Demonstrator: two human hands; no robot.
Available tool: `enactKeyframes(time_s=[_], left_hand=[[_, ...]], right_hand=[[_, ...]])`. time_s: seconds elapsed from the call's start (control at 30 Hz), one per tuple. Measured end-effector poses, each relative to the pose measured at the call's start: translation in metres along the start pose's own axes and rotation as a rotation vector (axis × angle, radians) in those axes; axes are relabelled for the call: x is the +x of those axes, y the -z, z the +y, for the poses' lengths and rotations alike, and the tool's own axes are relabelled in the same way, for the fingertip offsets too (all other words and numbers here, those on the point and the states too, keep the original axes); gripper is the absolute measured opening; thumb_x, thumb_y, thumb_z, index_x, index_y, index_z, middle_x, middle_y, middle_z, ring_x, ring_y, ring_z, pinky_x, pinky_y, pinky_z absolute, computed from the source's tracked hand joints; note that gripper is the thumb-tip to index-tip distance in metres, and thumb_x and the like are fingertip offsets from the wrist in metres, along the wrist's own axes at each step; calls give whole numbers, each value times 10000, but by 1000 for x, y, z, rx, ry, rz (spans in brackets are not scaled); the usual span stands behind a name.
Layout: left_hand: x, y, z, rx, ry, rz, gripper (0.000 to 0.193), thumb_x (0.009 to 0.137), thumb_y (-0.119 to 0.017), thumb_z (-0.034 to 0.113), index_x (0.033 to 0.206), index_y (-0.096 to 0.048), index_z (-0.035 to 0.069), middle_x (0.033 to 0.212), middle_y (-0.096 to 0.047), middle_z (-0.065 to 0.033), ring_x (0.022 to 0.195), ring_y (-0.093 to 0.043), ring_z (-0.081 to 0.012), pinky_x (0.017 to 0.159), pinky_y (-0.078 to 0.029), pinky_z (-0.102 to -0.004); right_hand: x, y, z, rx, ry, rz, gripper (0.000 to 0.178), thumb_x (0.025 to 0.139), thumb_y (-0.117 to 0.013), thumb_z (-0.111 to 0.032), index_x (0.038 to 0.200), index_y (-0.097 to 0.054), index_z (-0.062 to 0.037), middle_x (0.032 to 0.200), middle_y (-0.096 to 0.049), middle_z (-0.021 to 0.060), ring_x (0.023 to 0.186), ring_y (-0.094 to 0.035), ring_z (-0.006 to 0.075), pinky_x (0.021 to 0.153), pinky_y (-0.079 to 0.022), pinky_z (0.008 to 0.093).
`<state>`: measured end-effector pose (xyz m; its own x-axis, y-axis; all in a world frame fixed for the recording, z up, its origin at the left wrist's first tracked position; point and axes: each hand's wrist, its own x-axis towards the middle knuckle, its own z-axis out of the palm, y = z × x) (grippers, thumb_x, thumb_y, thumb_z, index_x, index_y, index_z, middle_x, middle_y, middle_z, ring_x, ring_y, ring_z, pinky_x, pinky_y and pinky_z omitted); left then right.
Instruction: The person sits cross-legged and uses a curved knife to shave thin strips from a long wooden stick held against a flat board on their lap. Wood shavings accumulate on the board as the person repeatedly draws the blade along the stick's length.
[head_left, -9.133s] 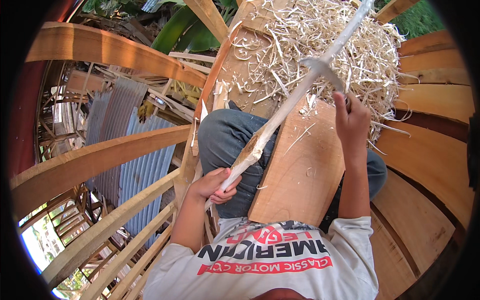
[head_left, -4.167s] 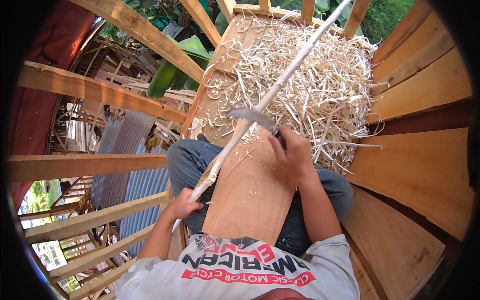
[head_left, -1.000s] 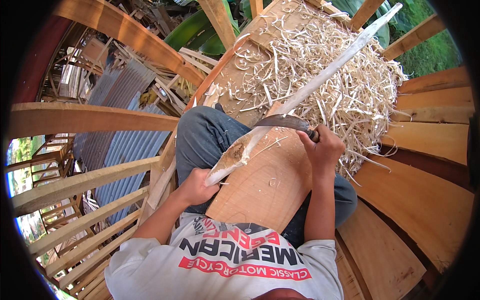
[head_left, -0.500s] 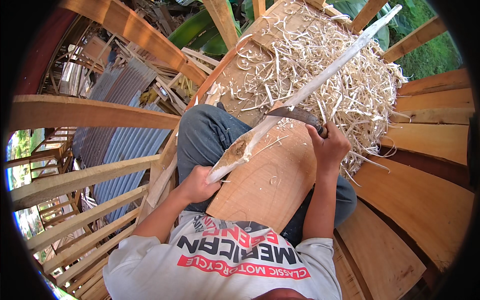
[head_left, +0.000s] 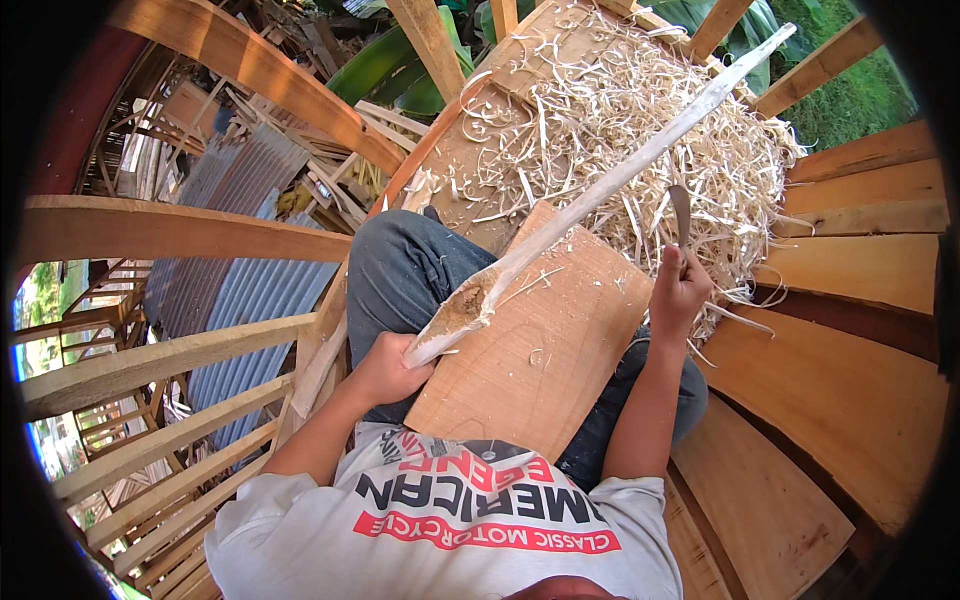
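Note:
A long pale peeled wooden pole (head_left: 610,180) slants from my lap up to the far right. My left hand (head_left: 390,366) is closed round its thicker near end, which has a rough brown hollow on its side. My right hand (head_left: 682,290) grips the handle of a curved knife (head_left: 682,212). Its blade is raised, seen nearly edge-on, and stands apart from the pole, to the right of it. Under the pole, a flat wooden board (head_left: 540,350) lies across my lap, with a few thin shavings on it.
A big heap of curly wood shavings (head_left: 730,200) covers the far floor. Wooden slats (head_left: 860,270) line the right side, and a railing of wooden bars (head_left: 180,355) stands at the left. Beyond it are corrugated metal sheets (head_left: 240,335) and scrap wood.
The knife blade has left the pole; my right hand has moved slightly right and turned the blade upward. My left hand keeps its hold, and the pole's far end sits slightly lower.

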<state>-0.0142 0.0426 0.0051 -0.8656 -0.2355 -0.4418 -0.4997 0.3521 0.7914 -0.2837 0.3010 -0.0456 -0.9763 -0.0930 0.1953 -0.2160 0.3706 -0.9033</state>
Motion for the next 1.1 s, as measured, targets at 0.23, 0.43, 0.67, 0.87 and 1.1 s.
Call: enactKeyframes(time_s=[0.23,0.43,0.67,0.87,1.1], left_hand=[[-2,8,15,-80,72,-17,169,789,-673,144,829,-638,-16,629,-582,-6,509,-497,-50,460,-404,-249],[-10,16,27,-320,226,-105,253,837,-692,243,929,-583,34,564,-502,35,394,-440,-34,351,-342,-198],[-10,16,57,-574,-39,-128,198,856,-672,198,926,-558,52,651,-509,36,482,-434,-19,418,-347,-181],[-5,25,86,-457,-187,-227,248,844,-660,171,1036,-590,31,723,-520,59,616,-448,-9,526,-354,-179],[0,-1,75,-319,-342,-160,347,895,-596,175,1202,-539,25,735,-491,67,612,-435,-12,541,-370,-181]], right_hand=[[1,-2,-12,-146,-20,-69,451,872,-662,-333,628,-490,4,497,-328,-53,497,-281,58,460,-217,281],[-1,1,-2,-167,-9,20,395,863,-654,-243,602,-509,16,453,-349,4,471,-296,89,456,-261,303],[-9,-5,2,-212,88,5,364,881,-633,-247,658,-539,24,461,-370,41,453,-317,118,452,-284,323],[-15,-6,3,-207,241,57,441,896,-640,-295,625,-487,18,480,-310,30,493,-276,104,455,-264,306],[-19,0,1,-124,338,31,234,709,-659,-105,597,-490,11,481,-346,91,433,-339,168,436,-301,310]])
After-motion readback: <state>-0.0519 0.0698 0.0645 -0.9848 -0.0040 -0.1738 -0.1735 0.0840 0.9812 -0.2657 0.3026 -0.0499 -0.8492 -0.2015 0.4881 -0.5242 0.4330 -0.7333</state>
